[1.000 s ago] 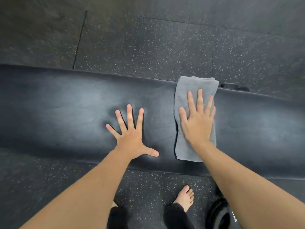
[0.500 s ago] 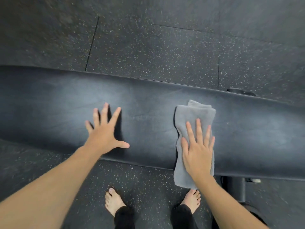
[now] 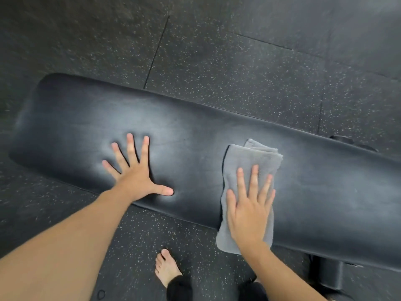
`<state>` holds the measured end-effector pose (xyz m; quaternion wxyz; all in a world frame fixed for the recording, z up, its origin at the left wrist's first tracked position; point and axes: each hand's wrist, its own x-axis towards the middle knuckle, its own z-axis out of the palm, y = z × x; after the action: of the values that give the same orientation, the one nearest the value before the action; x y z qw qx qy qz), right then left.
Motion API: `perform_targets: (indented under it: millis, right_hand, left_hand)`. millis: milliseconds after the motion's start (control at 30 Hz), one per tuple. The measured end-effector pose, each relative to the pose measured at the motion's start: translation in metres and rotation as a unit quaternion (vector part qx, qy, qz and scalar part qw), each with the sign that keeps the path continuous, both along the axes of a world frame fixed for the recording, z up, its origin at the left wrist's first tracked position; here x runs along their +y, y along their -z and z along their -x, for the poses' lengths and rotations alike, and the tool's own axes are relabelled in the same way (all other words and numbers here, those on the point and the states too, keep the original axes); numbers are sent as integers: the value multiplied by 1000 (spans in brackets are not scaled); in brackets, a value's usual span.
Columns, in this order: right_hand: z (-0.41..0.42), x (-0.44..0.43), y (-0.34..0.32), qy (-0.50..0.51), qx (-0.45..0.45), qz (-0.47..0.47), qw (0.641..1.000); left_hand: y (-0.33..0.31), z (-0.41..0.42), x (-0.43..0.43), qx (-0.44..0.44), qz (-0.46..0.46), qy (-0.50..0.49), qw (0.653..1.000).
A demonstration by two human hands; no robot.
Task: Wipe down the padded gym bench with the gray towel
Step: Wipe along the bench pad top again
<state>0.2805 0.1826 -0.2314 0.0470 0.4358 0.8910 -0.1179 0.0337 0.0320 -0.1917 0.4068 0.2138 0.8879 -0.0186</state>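
A long black padded bench runs across the view from upper left down to the right, its rounded left end in sight. A folded gray towel lies across the pad right of centre, and its near end hangs over the front edge. My right hand presses flat on the towel near that front edge, fingers pointing away from me. My left hand rests flat on the bare pad to the left, fingers spread and holding nothing.
Dark speckled rubber floor tiles surround the bench. My bare left foot stands just in front of it, trouser cuffs below. A black bench leg shows under the pad at lower right, and another frame part behind the far edge.
The view has swung so the bench's left end shows. My right hand has dragged the towel from the far edge toward the near edge. My left hand has resettled flat on the pad.
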Motion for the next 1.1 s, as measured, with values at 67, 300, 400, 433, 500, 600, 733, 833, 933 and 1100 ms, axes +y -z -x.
perform_targets:
  millis: [67,300,400,433,500,600,733,833,933,1100]
  right_hand:
    - [50,-17,3,-46,11,0,999]
    - [166,21,6,-144,37,-11,989]
    - [184,34,5,-120,31,7,992]
    - [185,33,5,-116,29,12,993]
    - [181,32,1,-120,25,23,992]
    - [161,38,-4,-121,25,20,992]
    - [105,39,-9,3,33,19,999]
    - [75,16,-10,38,35,18,999]
    - [73,-20,-9,22,24,22,999]
    - [138,-83,-5,-65,16,10,998]
  left_hand:
    - [-1,1,1,-1,-7,-2,1000]
    - [2,1,-2,11,-26,4,1000]
    - [3,-1,-4,10,-35,8,999]
    - [3,-1,-5,7,-36,9,999]
    - [2,-1,-7,8,-42,19,999]
    - [-2,18,-21,38,-78,54,995]
    - [-15,82,-75,91,-72,-68,991]
    - [-12,104,-107,23,-6,-85,996]
    - [-2,106,-112,5,-16,-65,998]
    - [1,109,-115,5,-20,-56,998]
